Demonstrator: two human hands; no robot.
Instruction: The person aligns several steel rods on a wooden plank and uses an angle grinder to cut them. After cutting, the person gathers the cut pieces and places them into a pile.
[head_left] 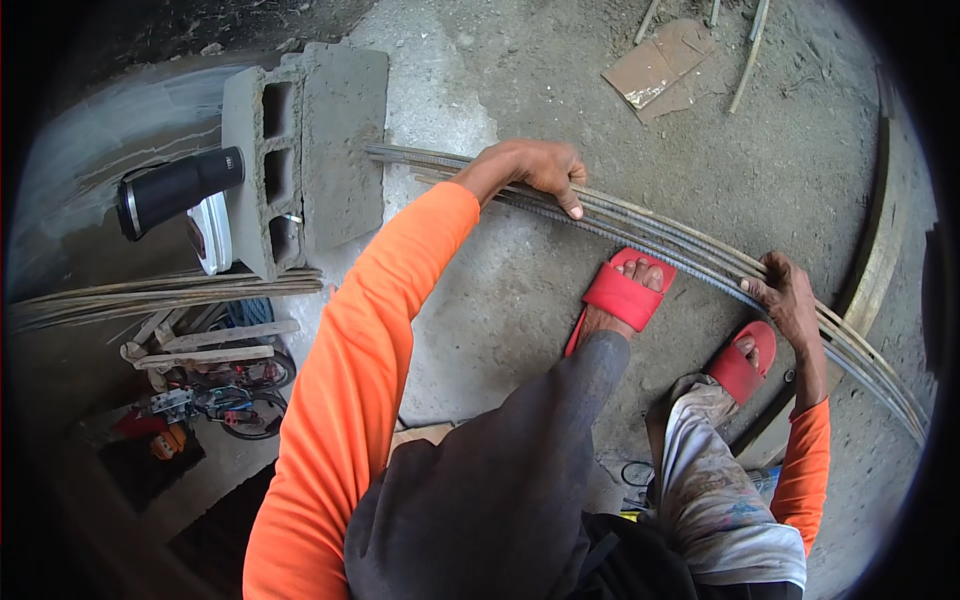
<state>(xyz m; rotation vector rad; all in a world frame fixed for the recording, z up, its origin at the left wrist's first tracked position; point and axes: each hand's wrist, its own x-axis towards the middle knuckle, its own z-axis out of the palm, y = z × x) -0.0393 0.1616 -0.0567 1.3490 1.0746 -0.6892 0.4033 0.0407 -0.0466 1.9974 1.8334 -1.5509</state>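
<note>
A bundle of long ribbed steel rods (660, 235) runs from behind a concrete block down to the lower right across the floor. My left hand (535, 170) rests on top of the bundle near its middle, fingers curled over the rods. Farther right, my right hand (785, 295) is closed around the same bundle. Both arms wear orange sleeves. My feet in red slippers (620, 295) stand just in front of the rods.
A hollow concrete block (300, 150) stands at the upper left, with a black cylindrical bottle (175, 190) and a white object beside it. More rods lie at the left. Cardboard scrap (660, 70) lies on the dusty floor. A small bicycle (225, 400) sits below left.
</note>
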